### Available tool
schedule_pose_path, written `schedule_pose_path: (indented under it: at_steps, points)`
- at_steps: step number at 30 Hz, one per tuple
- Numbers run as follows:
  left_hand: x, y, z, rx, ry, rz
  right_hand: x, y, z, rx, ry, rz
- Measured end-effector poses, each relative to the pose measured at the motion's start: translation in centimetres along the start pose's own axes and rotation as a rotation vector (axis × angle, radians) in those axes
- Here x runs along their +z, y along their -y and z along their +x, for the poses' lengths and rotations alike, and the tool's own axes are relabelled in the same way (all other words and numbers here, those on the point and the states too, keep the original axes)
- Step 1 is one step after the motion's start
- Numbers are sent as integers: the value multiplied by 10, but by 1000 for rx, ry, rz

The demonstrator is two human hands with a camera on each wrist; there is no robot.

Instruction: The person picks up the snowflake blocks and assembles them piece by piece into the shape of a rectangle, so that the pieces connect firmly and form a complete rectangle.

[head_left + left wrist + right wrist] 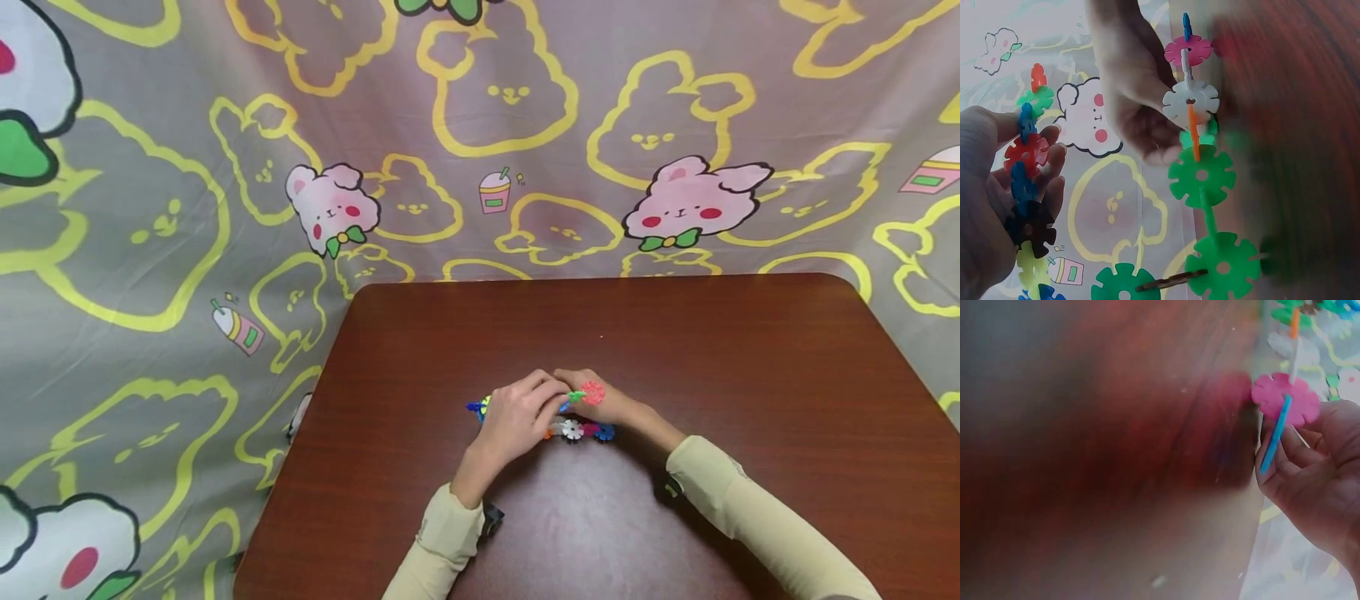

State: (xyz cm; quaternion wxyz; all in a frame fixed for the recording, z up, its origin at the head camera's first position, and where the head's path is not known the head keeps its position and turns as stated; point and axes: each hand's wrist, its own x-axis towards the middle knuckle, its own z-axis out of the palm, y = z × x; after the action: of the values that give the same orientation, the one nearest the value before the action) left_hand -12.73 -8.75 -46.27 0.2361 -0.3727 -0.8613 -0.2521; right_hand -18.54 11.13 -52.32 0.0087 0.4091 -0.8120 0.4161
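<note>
My left hand (517, 417) grips an upper row of interlocked plastic snowflake discs, with its thumb and fingers around blue, red (1027, 154) and black (1030, 228) ones. A green disc and a coral disc (593, 392) stick out past its fingertips. Below runs another row of the same discs: large green (1222, 265), orange, white (573, 430), pink (1286, 399) and blue (1275, 434). My right hand (1329, 462) is behind this row, its curled fingers at the green and white discs. Its fingertips are partly hidden by the discs.
The brown wooden table (712, 350) lies beneath both hands. A patterned cloth (525, 125) with cartoon animals hangs behind and to the left of it. Dark wrist cameras (491, 520) sit under the sleeves.
</note>
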Motion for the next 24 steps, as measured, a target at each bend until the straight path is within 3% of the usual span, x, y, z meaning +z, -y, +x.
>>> schedule_pose_path:
  at_steps: [6, 9, 11, 18, 24]
  points:
    - [0, -1, 0, -20, 17, -14, -19, 4, -22, 355, -89, 182]
    - [0, -1, 0, -25, 24, -7, -27, 16, -32, 450, -121, 291]
    - [0, -1, 0, -28, 28, -6, -31, 23, -39, 472, -139, 322]
    - [0, -2, 1, -26, 26, -22, -36, 43, -54, 480, -234, 252]
    - [2, -4, 3, -15, 24, -20, -36, 46, -61, 474, -206, 245]
